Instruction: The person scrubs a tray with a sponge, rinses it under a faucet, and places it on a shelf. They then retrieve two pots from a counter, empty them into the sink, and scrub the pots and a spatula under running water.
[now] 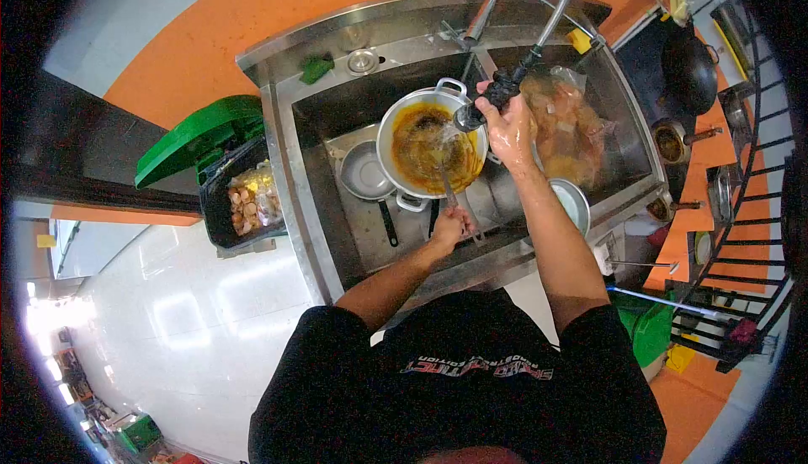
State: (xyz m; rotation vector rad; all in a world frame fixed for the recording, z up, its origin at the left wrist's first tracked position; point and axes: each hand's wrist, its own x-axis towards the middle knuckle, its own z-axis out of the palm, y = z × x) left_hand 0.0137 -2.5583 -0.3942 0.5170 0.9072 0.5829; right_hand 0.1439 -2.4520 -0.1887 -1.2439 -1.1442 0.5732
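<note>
My right hand (505, 127) is closed around the black spray head (484, 109) of a sink hose, its nozzle aimed down into a large two-handled metal pot (392, 119). Water runs onto brown and yellow residue (414, 157) coating the pot's inside. In my left hand (454, 223) is the handle of a long metal utensil (447, 180); its far end lies in the pot, where the residue obscures its shape. Left of the pot, a grey frying pan (368, 169) with a black handle rests in the sink.
The steel sink (305, 203) surrounds the pots. Its right basin holds a clear plastic bag of pale food (566, 119) and a round metal bowl (572, 203). A green-lidded bin (240, 199) with scraps stands at left. A green scouring pad (317, 68) lies on the back ledge.
</note>
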